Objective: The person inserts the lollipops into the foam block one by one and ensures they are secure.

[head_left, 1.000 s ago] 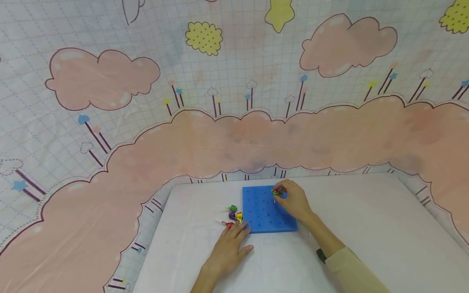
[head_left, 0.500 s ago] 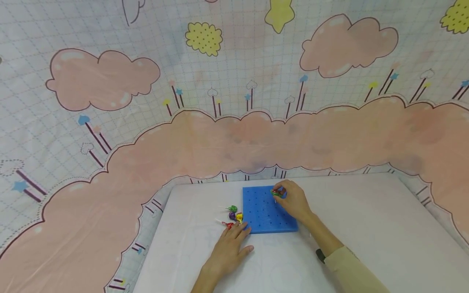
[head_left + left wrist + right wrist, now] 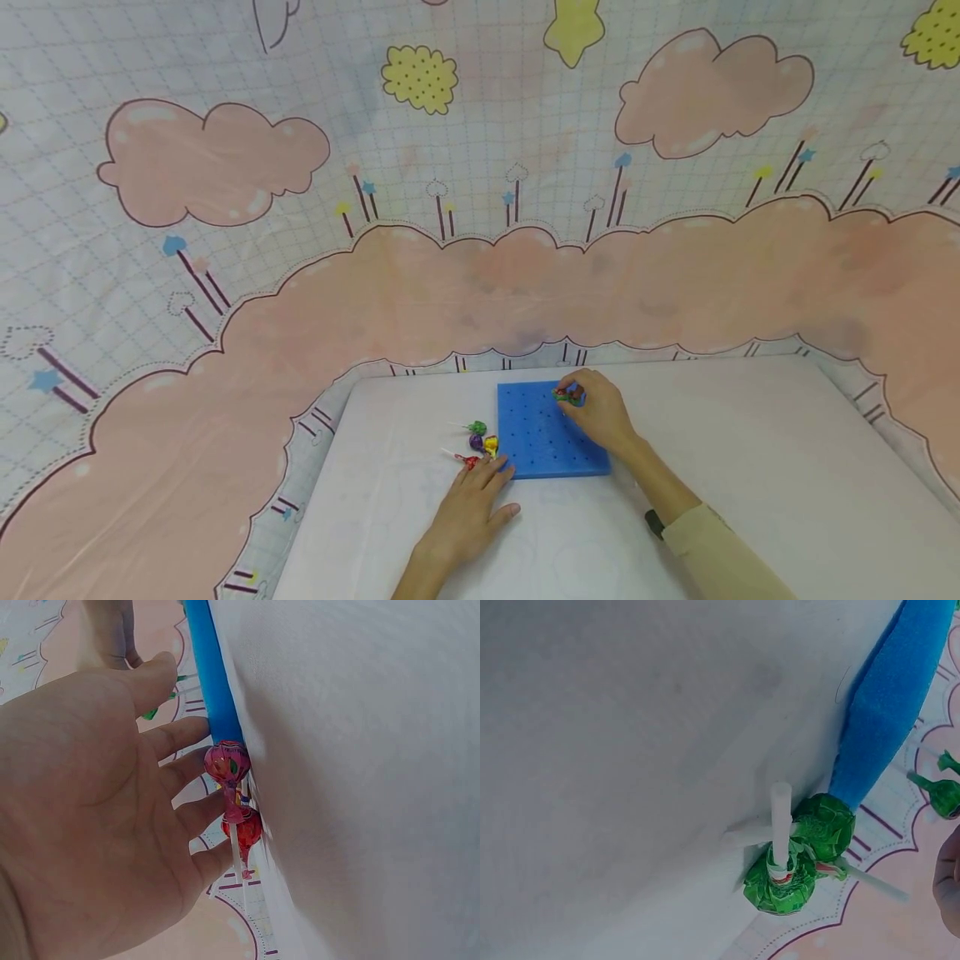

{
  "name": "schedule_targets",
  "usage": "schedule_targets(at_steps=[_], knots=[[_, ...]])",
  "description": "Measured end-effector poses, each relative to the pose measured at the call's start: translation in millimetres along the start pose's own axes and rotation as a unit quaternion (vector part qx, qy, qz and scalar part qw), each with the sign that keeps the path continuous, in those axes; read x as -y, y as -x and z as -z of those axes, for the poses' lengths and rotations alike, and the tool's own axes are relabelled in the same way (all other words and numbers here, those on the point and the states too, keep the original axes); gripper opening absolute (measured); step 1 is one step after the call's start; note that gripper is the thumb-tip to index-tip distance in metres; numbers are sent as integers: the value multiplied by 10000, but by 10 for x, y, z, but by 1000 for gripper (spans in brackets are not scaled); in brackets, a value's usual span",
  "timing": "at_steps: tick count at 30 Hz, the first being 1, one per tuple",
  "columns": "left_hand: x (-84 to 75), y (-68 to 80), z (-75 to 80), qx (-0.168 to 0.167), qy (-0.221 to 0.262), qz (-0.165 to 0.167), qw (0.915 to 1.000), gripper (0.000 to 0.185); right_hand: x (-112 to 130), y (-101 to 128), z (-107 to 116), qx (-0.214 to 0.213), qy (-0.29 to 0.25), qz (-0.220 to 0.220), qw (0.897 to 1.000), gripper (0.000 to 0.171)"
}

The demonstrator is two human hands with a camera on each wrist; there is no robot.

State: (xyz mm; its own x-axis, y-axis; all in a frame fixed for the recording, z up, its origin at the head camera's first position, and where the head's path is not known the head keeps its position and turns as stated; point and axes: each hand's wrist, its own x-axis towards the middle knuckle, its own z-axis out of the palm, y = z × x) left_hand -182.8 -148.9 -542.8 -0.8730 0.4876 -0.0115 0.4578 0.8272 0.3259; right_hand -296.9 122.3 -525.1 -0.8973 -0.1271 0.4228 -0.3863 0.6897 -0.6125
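I see the person's right hand (image 3: 602, 414) pinching a green-wrapped lollipop (image 3: 561, 396) over the far part of the blue perforated board (image 3: 536, 433). The left hand (image 3: 465, 512) rests, fingers (image 3: 176, 737) slightly spread, at its near left corner, beside a red-wrapped lollipop (image 3: 468, 461) on the table (image 3: 750, 467).

Left hand (image 3: 467, 510) spread; right hand (image 3: 602, 411) pinching.

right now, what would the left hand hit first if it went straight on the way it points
Likely the board; the left hand points at its near left corner, with the yellow lollipop close by. Depth is unclear; they may be touching.
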Motion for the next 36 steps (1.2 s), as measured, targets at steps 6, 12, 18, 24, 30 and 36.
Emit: schedule_targets(at_steps=[6, 12, 18, 24, 30, 36], knots=[[8, -2, -11, -4, -8, -24, 10000, 61, -26, -7, -23, 51, 15, 15, 10000, 21], [17, -22, -31, 69, -33, 41, 10000, 61, -34, -15, -29, 33, -56, 69, 10000, 21], [13, -29, -34, 56, -12, 59, 10000, 60, -36, -11, -32, 41, -50, 45, 10000, 21], [11, -29, -32, 47, -34, 59, 10000, 61, -38, -1, -28, 48, -12, 30, 10000, 21], [0, -25, -18, 11, -22, 9, 10000, 60, -60, 3, -26, 18, 208, 166, 9996, 31], [-10, -22, -9, -46, 4, -23, 10000, 59, -77, 8, -23, 18, 294, 342, 9990, 28]])
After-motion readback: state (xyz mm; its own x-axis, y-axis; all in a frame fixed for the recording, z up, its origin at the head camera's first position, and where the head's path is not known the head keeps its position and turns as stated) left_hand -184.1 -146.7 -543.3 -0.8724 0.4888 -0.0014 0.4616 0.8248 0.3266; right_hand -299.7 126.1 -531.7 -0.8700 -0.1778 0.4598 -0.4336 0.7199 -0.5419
